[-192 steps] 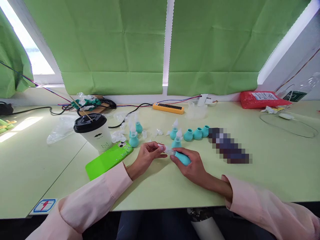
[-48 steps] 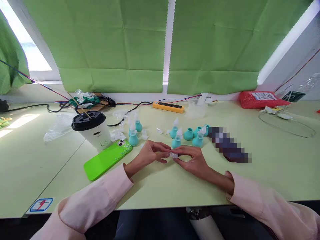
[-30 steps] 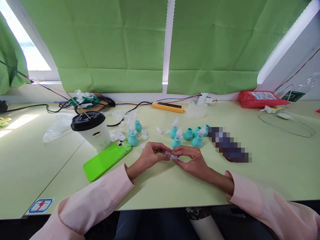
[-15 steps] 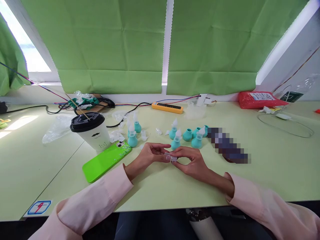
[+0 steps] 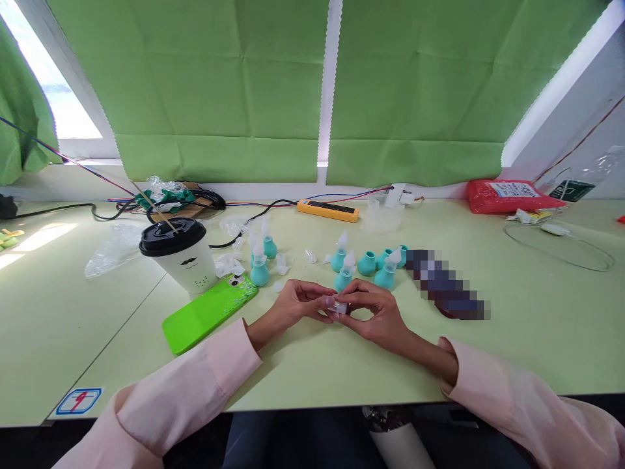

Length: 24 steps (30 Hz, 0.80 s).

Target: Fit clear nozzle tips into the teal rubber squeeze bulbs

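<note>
Between my fingertips is a small clear plastic piece (image 5: 338, 306), partly hidden by them. My left hand (image 5: 306, 301) pinches its left side, the thumb lying across it. My right hand (image 5: 374, 307) grips the other side with thumb and fingers. Just beyond my hands stands a teal bulb with a clear tip (image 5: 344, 279). Another tipped teal bulb (image 5: 385, 276) is to the right of it, with open teal bulbs (image 5: 366, 263) behind. More tipped teal bulbs (image 5: 260, 272) stand to the left, beside a small clear cup (image 5: 282, 263).
A green phone (image 5: 208, 314) and a lidded paper cup (image 5: 188, 264) are at the left. Farther back lie an orange power strip (image 5: 327, 210) and a red package (image 5: 512, 197). A dark blurred object (image 5: 446, 286) rests right of the bulbs.
My left fingers and thumb have shifted over the clear piece, covering more of its left part. The right fingers have moved slightly on it. The view has shifted a little.
</note>
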Available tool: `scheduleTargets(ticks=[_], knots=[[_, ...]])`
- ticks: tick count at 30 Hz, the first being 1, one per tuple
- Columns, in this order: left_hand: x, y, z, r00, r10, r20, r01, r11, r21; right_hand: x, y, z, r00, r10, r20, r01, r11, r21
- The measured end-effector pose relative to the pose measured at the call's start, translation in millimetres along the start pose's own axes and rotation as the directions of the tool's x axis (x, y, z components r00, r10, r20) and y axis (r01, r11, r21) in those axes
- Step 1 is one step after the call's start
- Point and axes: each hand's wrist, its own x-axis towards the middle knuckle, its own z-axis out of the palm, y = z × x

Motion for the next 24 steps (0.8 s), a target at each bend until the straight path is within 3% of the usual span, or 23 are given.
scheduleTargets(ticks=[4, 7, 10, 12, 15, 19, 22, 24], knots=[[-3.6, 1.3, 3.9, 0.999, 0.049, -0.012, -0.049, 0.999, 0.000, 1.0, -4.6, -0.6, 0.999, -0.046, 0.028, 0.048, 0.996, -0.069], [-2.5, 0.4, 2.2, 0.997, 0.050, -0.053, -0.053, 0.997, -0.056, 4.4, -12.2, -9.5, 0.988, -0.149, 0.045, 0.155, 0.956, -0.249], [1.8, -0.8, -3.0, 0.993, 0.026, -0.116, -0.043, 0.989, -0.142, 15.2, -16.1, -28.5, 0.958, -0.286, -0.024, 0.235, 0.828, -0.509], [4.5, -1.2, -6.5, 0.993, -0.003, -0.122, -0.021, 0.981, -0.194, 27.4, -13.9, -44.9, 0.933, -0.348, -0.092, 0.204, 0.721, -0.662], [6.6, -1.7, -9.3, 0.994, -0.044, -0.104, 0.016, 0.968, -0.251, 48.1, -4.9, -72.4, 0.937, -0.339, -0.086, 0.147, 0.603, -0.784], [5.8, -2.2, -10.0, 0.991, -0.085, -0.105, 0.052, 0.957, -0.284, 63.9, 12.2, -112.4, 0.934, -0.282, -0.218, 0.001, 0.614, -0.790], [5.2, -2.9, -10.8, 0.989, -0.102, -0.110, 0.068, 0.959, -0.275, 62.8, 27.4, -135.3, 0.990, -0.104, -0.100, -0.035, 0.499, -0.866], [5.5, -3.4, -11.4, 0.987, -0.092, -0.128, 0.058, 0.967, -0.247, 58.5, 37.2, -142.6, 0.996, 0.070, -0.045, -0.069, 0.387, -0.919]])
